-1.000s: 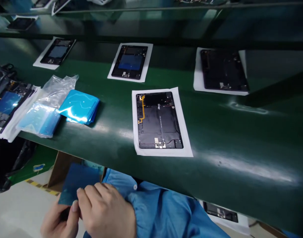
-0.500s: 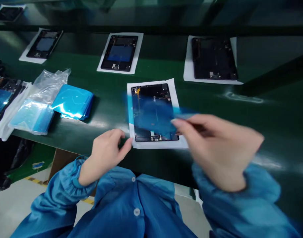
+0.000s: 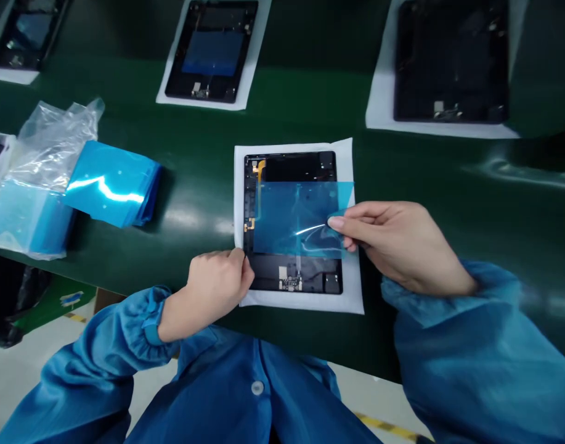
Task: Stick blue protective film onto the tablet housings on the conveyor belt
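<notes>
A black open-backed tablet (image 3: 268, 271) lies on a white sheet (image 3: 300, 302) in front of me, its inner parts and an orange flex cable showing. Between the thumb and fingers of my right hand (image 3: 397, 240) is the right side of a clear blue film (image 3: 286, 216). The film spreads over the middle of the tablet and sticks out past its right edge; I cannot tell whether it lies flat against it throughout. My left hand (image 3: 220, 277) is closed at the tablet's lower left edge, touching there. What its fingertips pinch, if anything, is hidden.
To the left are a stack of blue films (image 3: 111, 182) and a clear plastic bag (image 3: 55, 148) with more blue film. Farther back lie a tablet with blue film (image 3: 212, 52), another tablet (image 3: 451, 61) at right and one (image 3: 30, 34) at far left. The green table (image 3: 190, 216) ends near my body.
The blue film, blurred over the tablet before, is now spread across its middle. My left hand has moved right and its fingers have closed at the tablet's edge. The view has tilted downward.
</notes>
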Demonstrator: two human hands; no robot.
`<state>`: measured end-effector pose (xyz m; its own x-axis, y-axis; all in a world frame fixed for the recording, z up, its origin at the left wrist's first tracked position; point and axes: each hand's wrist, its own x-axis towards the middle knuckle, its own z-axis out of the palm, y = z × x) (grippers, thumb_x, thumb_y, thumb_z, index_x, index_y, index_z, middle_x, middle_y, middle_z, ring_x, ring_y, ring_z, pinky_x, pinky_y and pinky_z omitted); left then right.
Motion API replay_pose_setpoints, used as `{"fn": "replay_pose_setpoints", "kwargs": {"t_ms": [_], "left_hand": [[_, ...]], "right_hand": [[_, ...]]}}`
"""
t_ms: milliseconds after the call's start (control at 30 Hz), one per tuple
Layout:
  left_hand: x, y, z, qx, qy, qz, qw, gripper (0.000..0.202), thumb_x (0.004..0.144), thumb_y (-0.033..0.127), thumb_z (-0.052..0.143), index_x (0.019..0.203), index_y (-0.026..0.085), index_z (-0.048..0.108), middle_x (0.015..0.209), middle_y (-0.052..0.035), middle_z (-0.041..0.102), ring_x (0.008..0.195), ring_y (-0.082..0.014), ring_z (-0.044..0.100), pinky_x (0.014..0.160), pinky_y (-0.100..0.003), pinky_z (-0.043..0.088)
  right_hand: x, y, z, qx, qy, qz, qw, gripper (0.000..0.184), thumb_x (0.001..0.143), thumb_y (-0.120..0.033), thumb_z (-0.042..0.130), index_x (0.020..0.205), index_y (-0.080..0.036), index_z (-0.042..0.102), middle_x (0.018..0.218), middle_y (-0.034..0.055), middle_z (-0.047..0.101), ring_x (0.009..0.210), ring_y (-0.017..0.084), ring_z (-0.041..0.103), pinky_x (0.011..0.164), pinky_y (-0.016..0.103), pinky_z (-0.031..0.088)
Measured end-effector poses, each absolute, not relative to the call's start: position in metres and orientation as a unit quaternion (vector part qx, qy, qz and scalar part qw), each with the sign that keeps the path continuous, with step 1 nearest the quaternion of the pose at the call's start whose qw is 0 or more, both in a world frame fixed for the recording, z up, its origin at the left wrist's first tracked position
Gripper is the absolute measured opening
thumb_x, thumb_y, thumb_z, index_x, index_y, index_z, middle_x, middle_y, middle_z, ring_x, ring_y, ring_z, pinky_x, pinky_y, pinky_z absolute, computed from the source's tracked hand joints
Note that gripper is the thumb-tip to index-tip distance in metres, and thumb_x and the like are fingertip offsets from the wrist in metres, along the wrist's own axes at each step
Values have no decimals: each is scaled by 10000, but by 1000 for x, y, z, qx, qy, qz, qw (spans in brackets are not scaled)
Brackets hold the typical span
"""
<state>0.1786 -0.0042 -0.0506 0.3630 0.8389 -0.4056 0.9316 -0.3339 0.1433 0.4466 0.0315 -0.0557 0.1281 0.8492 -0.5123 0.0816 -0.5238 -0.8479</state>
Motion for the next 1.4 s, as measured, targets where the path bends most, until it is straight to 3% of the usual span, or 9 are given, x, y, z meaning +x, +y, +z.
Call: {"fn": "replay_pose_setpoints", "kwargs": {"t_ms": [167,400,533,767,1133,1400], "left_hand": [[153,-13,-56,882,448,19,149,293,1016,199,537,728,202,586,603,-22,643,506,-196,622,510,-332,371],[127,36,-70,937,298,98,152,94,1066,170,543,1050,178,635,873,-28,727,771,-192,657,667,-331,471],[124,45,-82,941,273,151,135,52,1051,172,585,1039,184,634,864,-26,719,744,-187,609,633,-330,421],[126,43,-83,939,272,161,133,53,1052,175,597,1020,197,634,854,-19,706,728,-181,569,633,-330,411],[128,44,-78,938,283,140,144,98,1060,160,567,1034,214,645,898,-35,725,763,-189,621,639,-340,416],[128,44,-78,938,283,139,144,97,1056,159,568,1033,202,653,908,-37,734,757,-189,611,643,-343,409]], "right_hand": [[448,28,-62,-698,-325,570,287,547,443,-536,1094,662,-154,769,566,25,658,512,111,569,511,239,478],[447,16,-62,-737,-338,523,261,564,440,-622,1067,636,-185,770,536,36,659,474,122,565,480,242,515],[448,13,-63,-746,-361,503,246,541,485,-645,1044,630,-204,767,537,42,674,461,133,575,466,250,531],[450,11,-62,-739,-406,487,229,465,615,-638,985,648,-229,767,539,33,681,455,136,579,476,267,560],[451,11,-59,-733,-413,492,224,368,689,-542,967,664,-226,780,551,34,681,478,148,606,501,278,575],[451,12,-57,-733,-416,494,214,506,670,-671,968,673,-208,763,557,32,667,475,142,580,503,289,551]]}}
